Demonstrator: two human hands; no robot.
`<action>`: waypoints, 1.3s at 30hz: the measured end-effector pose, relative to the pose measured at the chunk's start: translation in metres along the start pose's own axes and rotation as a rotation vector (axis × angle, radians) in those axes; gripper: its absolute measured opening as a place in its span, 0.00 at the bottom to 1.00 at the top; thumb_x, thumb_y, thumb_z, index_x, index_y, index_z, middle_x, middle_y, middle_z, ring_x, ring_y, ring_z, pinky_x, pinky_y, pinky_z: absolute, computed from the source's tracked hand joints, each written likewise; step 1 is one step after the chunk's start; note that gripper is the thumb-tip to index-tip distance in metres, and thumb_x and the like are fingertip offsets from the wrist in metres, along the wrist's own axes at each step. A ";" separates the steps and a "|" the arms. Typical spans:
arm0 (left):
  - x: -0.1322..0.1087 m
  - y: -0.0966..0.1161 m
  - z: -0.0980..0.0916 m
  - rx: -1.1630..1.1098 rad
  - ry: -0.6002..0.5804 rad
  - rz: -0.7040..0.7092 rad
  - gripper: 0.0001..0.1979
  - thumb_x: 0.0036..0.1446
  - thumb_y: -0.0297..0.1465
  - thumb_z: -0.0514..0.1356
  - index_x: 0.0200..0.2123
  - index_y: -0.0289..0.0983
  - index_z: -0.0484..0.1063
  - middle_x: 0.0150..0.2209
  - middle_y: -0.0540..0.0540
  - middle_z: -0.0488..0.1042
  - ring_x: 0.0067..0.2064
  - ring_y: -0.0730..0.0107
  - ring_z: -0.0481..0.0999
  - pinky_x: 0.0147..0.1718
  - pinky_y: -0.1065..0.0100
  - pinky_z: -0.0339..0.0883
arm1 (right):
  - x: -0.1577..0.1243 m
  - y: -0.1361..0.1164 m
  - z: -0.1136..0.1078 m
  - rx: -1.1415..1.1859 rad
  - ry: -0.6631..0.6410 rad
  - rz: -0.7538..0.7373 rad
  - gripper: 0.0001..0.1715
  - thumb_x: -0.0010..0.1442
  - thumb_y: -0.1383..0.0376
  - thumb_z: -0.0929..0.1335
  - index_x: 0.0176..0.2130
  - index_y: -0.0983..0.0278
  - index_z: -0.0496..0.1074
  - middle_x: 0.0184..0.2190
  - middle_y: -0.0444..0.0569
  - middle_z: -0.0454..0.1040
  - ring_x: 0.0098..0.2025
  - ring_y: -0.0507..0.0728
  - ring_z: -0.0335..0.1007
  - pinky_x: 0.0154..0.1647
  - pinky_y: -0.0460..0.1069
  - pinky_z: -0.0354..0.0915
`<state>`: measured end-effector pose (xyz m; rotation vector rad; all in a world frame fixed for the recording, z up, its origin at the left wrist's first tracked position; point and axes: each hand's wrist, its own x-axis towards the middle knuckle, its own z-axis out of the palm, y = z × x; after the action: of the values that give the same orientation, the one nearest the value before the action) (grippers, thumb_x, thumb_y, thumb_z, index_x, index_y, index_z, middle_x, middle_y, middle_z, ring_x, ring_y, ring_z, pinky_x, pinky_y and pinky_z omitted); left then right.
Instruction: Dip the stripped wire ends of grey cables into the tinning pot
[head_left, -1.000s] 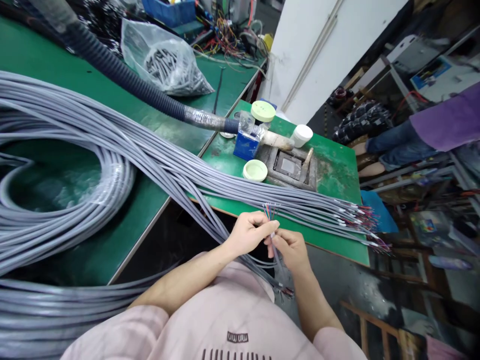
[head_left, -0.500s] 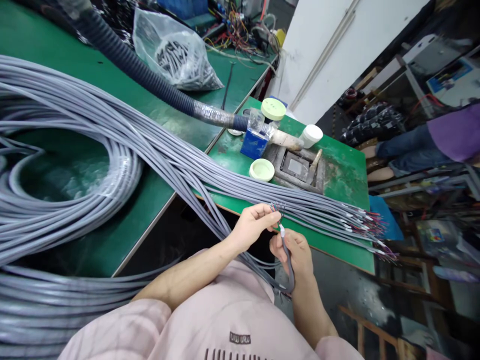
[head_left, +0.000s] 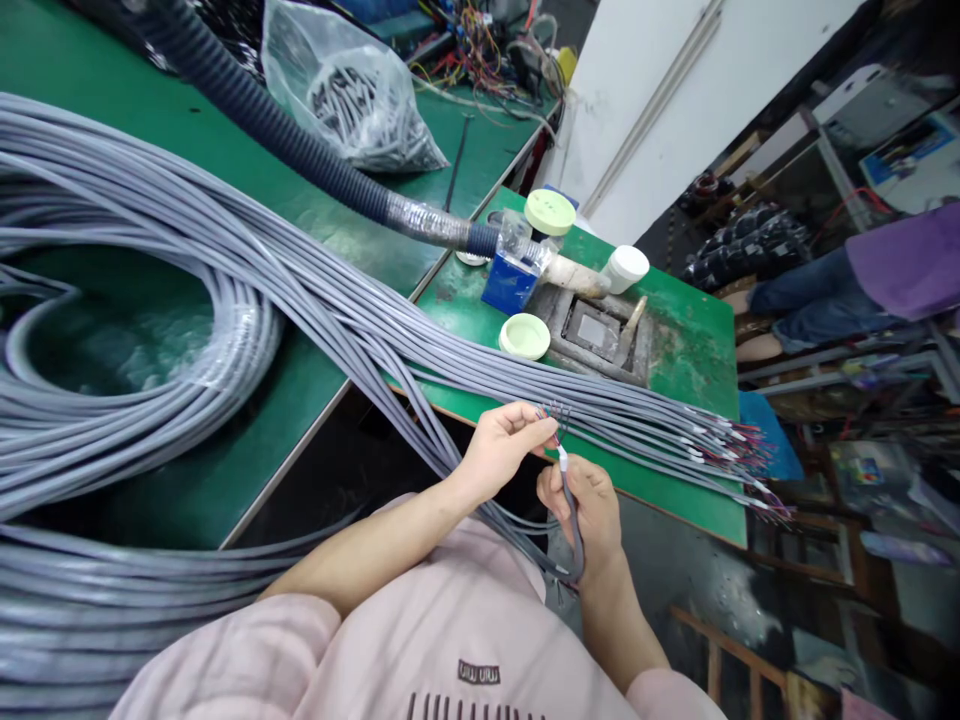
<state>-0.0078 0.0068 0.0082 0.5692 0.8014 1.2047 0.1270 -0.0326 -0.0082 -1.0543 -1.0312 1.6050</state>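
**A:** What is each hand doing at this reading?

**B:** The left hand (head_left: 506, 452) is pinching thin coloured cores (head_left: 551, 414) between thumb and fingertips, with the cores fanning out just beyond the grip. The right hand (head_left: 586, 515) is closed around a grey sheathed cable (head_left: 574, 525), its fingers curling over the jacket just below a white sleeve (head_left: 562, 458).

**A:** Where is that cable sitting?

**B:** It is hanging in the air in front of the pink shirt (head_left: 480, 625), just off the near edge of the green workbench (head_left: 675, 340), and it is looping down beside the right wrist.

**A:** And around the hands?

**B:** A long bundle of grey cables (head_left: 480, 365) is stretching across the bench, and its stripped ends are fanning out at the right. More grey cable is lying coiled (head_left: 225, 345) on the left. Toward the far side, a corrugated hose (head_left: 300, 165) is running to a blue block (head_left: 510, 283) beside a pale green lid (head_left: 524, 336), a white jar (head_left: 627, 268) and a metal tray (head_left: 592, 332). A clear plastic bag (head_left: 352, 100) is lying on the far bench. A seated person in a purple top (head_left: 911, 270) is showing at the far right.
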 end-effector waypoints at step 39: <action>0.028 0.027 -0.040 0.887 0.165 0.727 0.09 0.56 0.35 0.62 0.39 0.39 0.77 0.33 0.47 0.79 0.37 0.65 0.75 0.46 0.62 0.62 | 0.085 -0.066 -0.007 -0.236 0.039 -0.116 0.16 0.52 0.65 0.70 0.44 0.64 0.72 0.10 0.31 0.57 0.10 0.45 0.46 0.13 0.42 0.46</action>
<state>-0.0519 0.0399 -0.0023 1.6013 1.3383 1.5278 0.1325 0.0653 0.0373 -1.1548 -1.2540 1.3887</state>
